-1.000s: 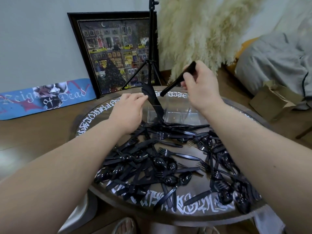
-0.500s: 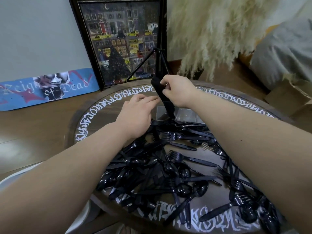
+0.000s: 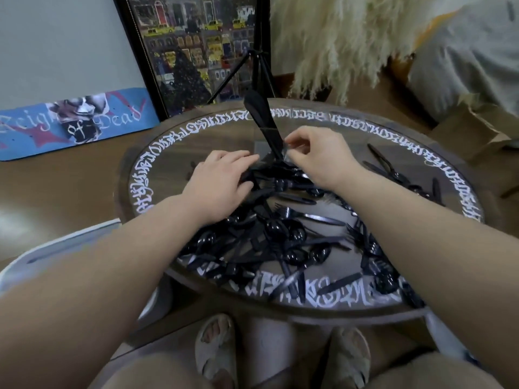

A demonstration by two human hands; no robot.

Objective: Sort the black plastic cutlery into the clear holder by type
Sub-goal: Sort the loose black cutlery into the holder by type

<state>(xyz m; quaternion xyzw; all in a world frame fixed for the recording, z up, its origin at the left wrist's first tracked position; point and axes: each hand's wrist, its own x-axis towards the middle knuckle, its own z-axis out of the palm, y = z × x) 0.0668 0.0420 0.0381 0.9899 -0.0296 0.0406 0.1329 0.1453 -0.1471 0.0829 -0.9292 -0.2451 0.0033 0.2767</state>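
Black plastic cutlery [image 3: 280,237], head view: forks, spoons and knives lay heaped in a loose tangle across the near and middle part of a round worktop [image 3: 168,141] lettered in white around its rim, with a few stray pieces [image 3: 390,169] toward the right edge. Clear holder [image 3: 269,153] stood at the far side of the pile, largely hidden behind the hands and hard to make out; a bundle of black pieces [image 3: 261,119] rose upright and slightly tilted out of it. Left hand [image 3: 222,183] rested palm down on the far edge of the heap, fingers extended and relaxed, touching cutlery without gripping any. Right hand [image 3: 317,158] sat just beside the standing bundle, fingers curled and thumb and forefinger pinched together near the holder; whether they held anything could not be told. Beyond the worktop: framed city painting [image 3: 193,51], black tripod [image 3: 258,63], pampas plumes [image 3: 337,40], blue skateboard deck [image 3: 70,122] on the floor. Sandalled feet [image 3: 216,357] showed below the worktop's near rim.
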